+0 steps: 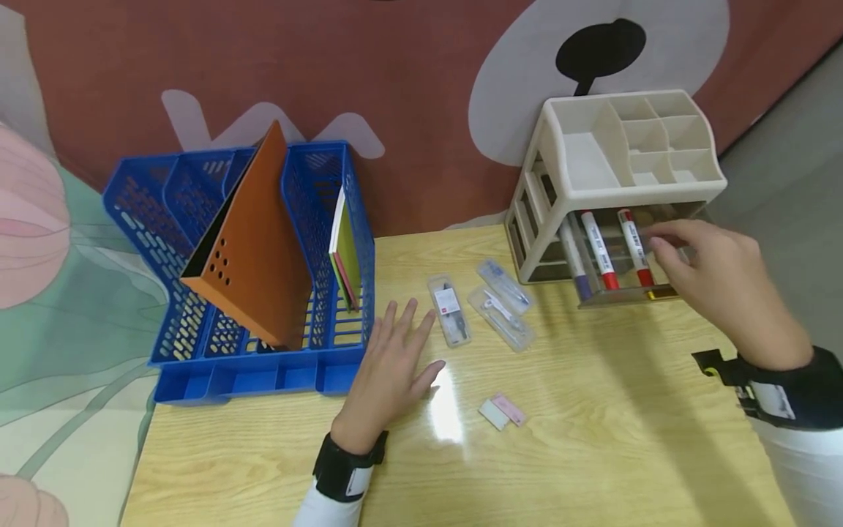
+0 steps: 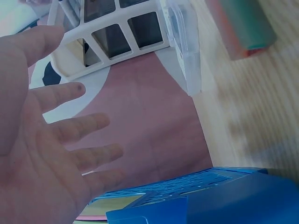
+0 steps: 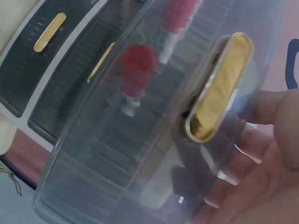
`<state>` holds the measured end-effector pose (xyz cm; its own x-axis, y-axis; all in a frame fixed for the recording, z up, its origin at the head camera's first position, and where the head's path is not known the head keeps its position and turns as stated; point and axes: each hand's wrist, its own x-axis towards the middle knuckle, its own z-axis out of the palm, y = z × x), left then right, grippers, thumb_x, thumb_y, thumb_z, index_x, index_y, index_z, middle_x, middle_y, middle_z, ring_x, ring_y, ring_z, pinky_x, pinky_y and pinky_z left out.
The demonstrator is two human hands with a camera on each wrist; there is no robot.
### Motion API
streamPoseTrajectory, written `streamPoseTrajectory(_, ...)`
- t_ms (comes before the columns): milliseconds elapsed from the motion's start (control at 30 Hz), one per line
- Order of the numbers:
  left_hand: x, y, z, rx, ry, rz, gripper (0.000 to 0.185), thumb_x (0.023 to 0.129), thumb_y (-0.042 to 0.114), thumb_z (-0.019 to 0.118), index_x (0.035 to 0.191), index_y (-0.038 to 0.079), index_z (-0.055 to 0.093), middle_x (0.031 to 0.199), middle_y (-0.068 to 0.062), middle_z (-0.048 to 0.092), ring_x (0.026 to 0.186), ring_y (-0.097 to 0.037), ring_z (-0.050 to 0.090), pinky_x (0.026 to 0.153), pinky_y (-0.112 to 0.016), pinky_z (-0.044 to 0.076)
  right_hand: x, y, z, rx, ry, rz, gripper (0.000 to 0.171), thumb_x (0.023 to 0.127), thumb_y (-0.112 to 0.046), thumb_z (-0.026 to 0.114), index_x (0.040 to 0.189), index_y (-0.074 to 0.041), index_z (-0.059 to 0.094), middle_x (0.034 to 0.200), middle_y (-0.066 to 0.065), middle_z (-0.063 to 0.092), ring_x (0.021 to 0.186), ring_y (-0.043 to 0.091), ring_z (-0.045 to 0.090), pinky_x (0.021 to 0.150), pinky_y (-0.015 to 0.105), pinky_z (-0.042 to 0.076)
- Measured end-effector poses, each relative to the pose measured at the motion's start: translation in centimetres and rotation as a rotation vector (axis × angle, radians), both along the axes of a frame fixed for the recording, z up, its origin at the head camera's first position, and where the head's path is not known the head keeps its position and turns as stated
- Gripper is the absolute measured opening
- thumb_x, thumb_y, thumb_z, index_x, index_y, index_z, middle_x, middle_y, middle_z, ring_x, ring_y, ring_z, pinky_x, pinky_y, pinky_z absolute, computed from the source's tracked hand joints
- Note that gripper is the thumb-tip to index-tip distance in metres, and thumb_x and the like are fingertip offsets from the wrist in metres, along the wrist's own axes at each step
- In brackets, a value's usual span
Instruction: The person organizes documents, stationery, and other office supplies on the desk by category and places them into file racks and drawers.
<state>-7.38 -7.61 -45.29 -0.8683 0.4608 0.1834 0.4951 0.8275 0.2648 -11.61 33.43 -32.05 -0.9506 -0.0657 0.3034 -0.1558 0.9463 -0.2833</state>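
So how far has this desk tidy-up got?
Three markers already lie in the open clear drawer of the beige organizer. The right hand is over that drawer, at the markers. The left hand rests flat on the table. Still loose on the table: three clear packets and two small erasers.

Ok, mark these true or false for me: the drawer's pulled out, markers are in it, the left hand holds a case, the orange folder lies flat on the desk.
1. The organizer's drawer is pulled out. True.
2. Markers lie in that drawer. True.
3. The left hand holds a clear case. False: it lies open on the desk, fingers spread beside the case.
4. The orange folder lies flat on the desk. False: it stands tilted in the blue rack.
5. The right hand is at the drawer. True.
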Motion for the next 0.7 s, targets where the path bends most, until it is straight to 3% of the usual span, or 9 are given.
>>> streamPoseTrajectory(167, 0.0, 0.0, 0.0, 0.01, -0.007, -0.011, 0.073, 0.099, 0.052, 0.063, 0.16, 0.018, 0.04, 0.168, -0.017, 0.032, 0.156, -0.045, 0.022, 0.122, -0.065, 0.027, 1.9, -0.7, -0.5, -0.047, 0.255, 0.01, 0.021, 0.098, -0.007, 0.065, 0.112, 0.006, 0.073, 0.103, 0.026, 0.072, 0.088, 0.038, 0.064, 0.08, 0.008, 0.033)
streamPoseTrajectory(300, -0.1, -0.1, 0.1, 0.006, -0.006, -0.015, 0.076, 0.098, 0.054, 0.064, 0.16, 0.019, 0.039, 0.168, -0.017, 0.03, 0.156, -0.046, 0.022, 0.123, -0.065, 0.025, 3.3, -1.2, -1.0, -0.138, 0.381, -0.004, 0.024, 0.099, -0.009, 0.06, 0.111, 0.008, 0.072, 0.104, 0.027, 0.072, 0.091, 0.033, 0.062, 0.09, -0.001, 0.028)
streamPoseTrajectory(467, -0.1, -0.2, -0.1, 0.017, 0.017, -0.031, 0.078, 0.097, 0.057, 0.063, 0.161, 0.019, 0.039, 0.17, -0.016, 0.027, 0.157, -0.046, 0.017, 0.123, -0.066, 0.023, 4.6, -1.5, -2.0, -0.244, 0.479, -0.043, 0.028, 0.099, -0.01, 0.058, 0.107, 0.013, 0.07, 0.1, 0.032, 0.069, 0.092, 0.0, 0.054, 0.088, 0.004, 0.032)
streamPoseTrajectory(567, 0.0, -0.2, -0.3, 0.026, 0.039, -0.041, 0.078, 0.097, 0.057, 0.062, 0.161, 0.018, 0.039, 0.171, -0.015, 0.024, 0.158, -0.046, 0.012, 0.123, -0.067, 0.021, 5.4, -1.5, -3.0, -0.33, 0.493, -0.109, 0.028, 0.098, -0.01, 0.058, 0.103, 0.015, 0.067, 0.095, 0.011, 0.069, 0.096, -0.017, 0.044, 0.086, 0.007, 0.033)
streamPoseTrajectory(633, 0.1, -0.2, -0.4, 0.026, 0.046, -0.043, 0.079, 0.097, 0.058, 0.061, 0.161, 0.019, 0.038, 0.172, -0.014, 0.023, 0.159, -0.045, 0.008, 0.124, -0.067, 0.018, 5.9, -1.7, -3.7, -0.404, 0.488, -0.164, 0.024, 0.097, -0.008, 0.059, 0.103, 0.014, 0.065, 0.096, -0.009, 0.063, 0.094, -0.017, 0.047, 0.085, 0.009, 0.034)
streamPoseTrajectory(700, 0.1, -0.2, -0.5, 0.035, 0.05, -0.049, 0.079, 0.097, 0.058, 0.061, 0.161, 0.019, 0.038, 0.172, -0.014, 0.023, 0.159, -0.045, 0.007, 0.124, -0.068, 0.018, 6.3, -1.8, -4.4, -0.479, 0.475, -0.217, 0.014, 0.097, -0.007, 0.06, 0.103, 0.003, 0.067, 0.101, -0.026, 0.054, 0.091, -0.015, 0.05, 0.084, 0.01, 0.037)
